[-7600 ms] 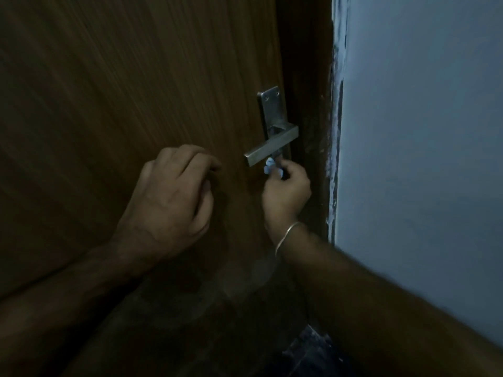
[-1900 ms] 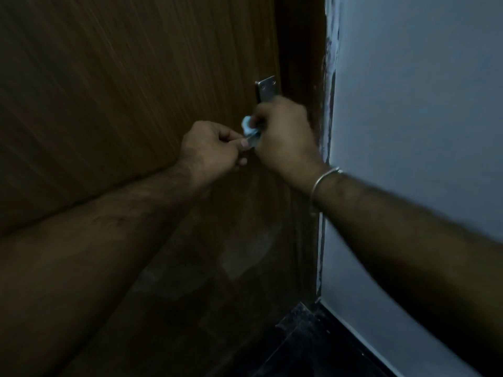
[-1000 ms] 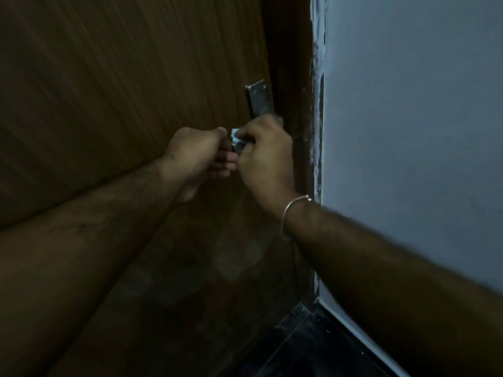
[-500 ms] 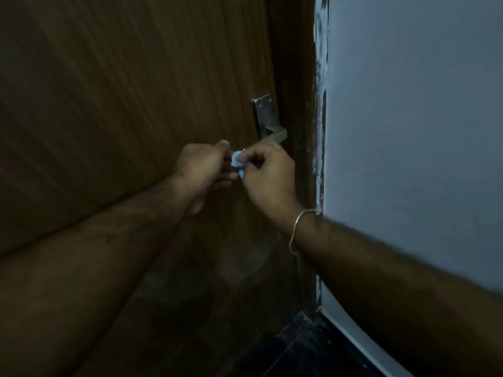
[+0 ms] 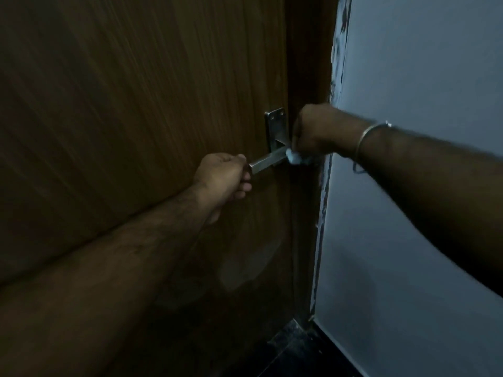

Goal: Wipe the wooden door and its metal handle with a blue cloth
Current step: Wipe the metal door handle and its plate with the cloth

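Note:
The brown wooden door (image 5: 136,104) fills the left of the dim view. Its metal handle (image 5: 268,160) juts left from a steel backplate (image 5: 276,129) near the door's right edge. My left hand (image 5: 224,178) is closed around the free end of the lever. My right hand (image 5: 317,130), with a thin bangle on the wrist, grips the small blue cloth (image 5: 295,159) and presses it against the lever's inner end by the backplate. Most of the cloth is hidden under my fingers.
A dark door frame (image 5: 304,63) runs beside the door's edge. A pale blue-grey wall (image 5: 422,77) takes up the right side, with chipped paint along its edge. Dark floor (image 5: 294,349) shows at the bottom.
My right hand has slid the cloth right along the lever, from next to my left hand to the backplate end. The middle of the lever is now uncovered. My left hand stays on its tip.

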Available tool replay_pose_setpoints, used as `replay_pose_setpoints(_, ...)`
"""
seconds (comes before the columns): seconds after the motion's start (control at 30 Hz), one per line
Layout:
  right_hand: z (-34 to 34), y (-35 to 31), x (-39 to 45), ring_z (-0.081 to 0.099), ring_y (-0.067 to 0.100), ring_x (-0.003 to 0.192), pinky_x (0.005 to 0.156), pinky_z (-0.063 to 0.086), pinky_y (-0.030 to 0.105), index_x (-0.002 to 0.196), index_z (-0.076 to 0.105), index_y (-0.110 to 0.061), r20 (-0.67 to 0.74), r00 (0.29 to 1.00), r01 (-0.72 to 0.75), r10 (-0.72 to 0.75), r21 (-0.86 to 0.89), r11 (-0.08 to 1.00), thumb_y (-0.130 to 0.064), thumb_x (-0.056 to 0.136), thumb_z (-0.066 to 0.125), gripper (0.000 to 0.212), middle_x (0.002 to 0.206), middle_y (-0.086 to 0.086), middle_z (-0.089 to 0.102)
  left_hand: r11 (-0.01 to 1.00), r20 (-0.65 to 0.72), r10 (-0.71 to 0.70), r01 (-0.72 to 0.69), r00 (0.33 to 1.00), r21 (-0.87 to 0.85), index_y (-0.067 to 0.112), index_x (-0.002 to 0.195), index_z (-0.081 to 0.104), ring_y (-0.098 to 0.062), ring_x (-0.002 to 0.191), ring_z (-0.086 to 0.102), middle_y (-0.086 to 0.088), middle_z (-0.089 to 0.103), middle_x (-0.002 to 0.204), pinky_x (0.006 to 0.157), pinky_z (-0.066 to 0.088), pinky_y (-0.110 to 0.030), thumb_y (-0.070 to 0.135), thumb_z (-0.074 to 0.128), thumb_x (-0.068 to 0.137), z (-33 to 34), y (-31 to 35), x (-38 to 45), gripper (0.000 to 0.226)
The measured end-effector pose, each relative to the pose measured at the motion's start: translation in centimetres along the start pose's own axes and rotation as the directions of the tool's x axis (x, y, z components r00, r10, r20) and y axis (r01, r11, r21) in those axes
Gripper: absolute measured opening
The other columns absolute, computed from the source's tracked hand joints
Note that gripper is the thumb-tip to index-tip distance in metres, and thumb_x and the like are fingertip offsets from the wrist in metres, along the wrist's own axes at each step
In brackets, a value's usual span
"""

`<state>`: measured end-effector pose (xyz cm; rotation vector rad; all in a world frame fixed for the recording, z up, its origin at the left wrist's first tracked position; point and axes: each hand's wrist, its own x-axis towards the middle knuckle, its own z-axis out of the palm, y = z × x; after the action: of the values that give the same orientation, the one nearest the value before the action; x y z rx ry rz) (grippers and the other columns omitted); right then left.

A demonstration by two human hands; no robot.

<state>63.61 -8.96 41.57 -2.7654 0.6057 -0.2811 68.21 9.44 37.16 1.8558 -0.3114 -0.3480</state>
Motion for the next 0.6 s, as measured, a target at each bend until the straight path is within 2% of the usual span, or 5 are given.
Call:
replay_pose_setpoints(0.1, 1.2, -0.5, -0.7, 0.061, 0.023, 0.103, 0.087, 0.054, 0.033, 0.107, 0.064, -0.013, -0.26, 0.965, 0.096, -0.037, 0.219, 0.971, -0.011, 0.083, 0.07, 0.025, 0.112, 0.007, 0.064, 0.999, -0.036, -0.011, 0.01, 0.999, -0.035, 0.024, 0.097, 0.061, -0.02, 0.086, 0.068, -0.006, 0.069, 0.095, 0.079, 0.057, -0.035, 0.026, 0.048, 0.105, -0.3, 0.4, 0.4, 0.015)
replay_pose_setpoints(0.27, 2.4, -1.1, -2.2, 0.062, 0.02, 0.098, 0.078, 0.054, 0.026, 0.104, 0.065, -0.013, 0.033, 0.999, -0.027, 0.016, 0.37, 0.929, -0.011, 0.084, 0.069, 0.021, 0.111, 0.005, 0.062, 1.0, -0.17, -0.025, 0.025, 0.985, 0.0, 0.028, 0.101, 0.062, -0.017, 0.088, 0.067, -0.001, 0.069, 0.098, 0.078, 0.058, -0.037, 0.026, 0.05, 0.103, -0.8, 0.7, -0.5, 0.013)
replay_pose_setpoints(0.33, 1.7, -1.1, -3.7, 0.066, 0.019, 0.094, 0.075, 0.06, 0.029, 0.093, 0.067, -0.012, 0.186, 0.983, -0.141, 0.015, 0.687, 0.713, -0.003, 0.085, 0.066, 0.012, 0.107, 0.007, 0.065, 0.995, -0.254, 0.083, -0.064, 0.964, 0.083, 0.026, 0.105, 0.065, -0.016, 0.086, 0.067, 0.002, 0.068, 0.093, 0.08, 0.059, -0.041, 0.025, 0.053, 0.101, -1.4, 1.5, -1.5, 0.013)
replay_pose_setpoints(0.43, 0.2, -1.8, -5.2, 0.07, 0.02, 0.093, 0.068, 0.06, 0.025, 0.101, 0.066, -0.008, 0.318, 0.948, -0.314, -0.011, 0.941, 0.125, 0.002, 0.085, 0.065, 0.019, 0.108, 0.012, 0.068, 0.976, -0.232, 0.212, -0.197, 0.949, 0.088, 0.031, 0.104, 0.066, -0.016, 0.094, 0.068, 0.005, 0.069, 0.099, 0.084, 0.059, -0.039, 0.027, 0.06, 0.098, -1.9, 3.6, -3.0, 0.01)
replay_pose_setpoints(0.6, -2.8, -3.6, -7.1, 0.073, 0.022, 0.091, 0.071, 0.06, 0.029, 0.111, 0.062, -0.006, 0.314, 0.946, -0.322, -0.082, 0.94, -0.113, 0.002, 0.083, 0.067, 0.03, 0.102, 0.012, 0.073, 0.962, 0.038, 0.083, -0.07, 0.996, -0.266, 0.025, 0.116, 0.065, -0.013, 0.1, 0.073, -0.001, 0.074, 0.111, 0.078, 0.061, -0.031, 0.028, 0.073, 0.09, -3.3, 8.0, -5.7, 0.027)
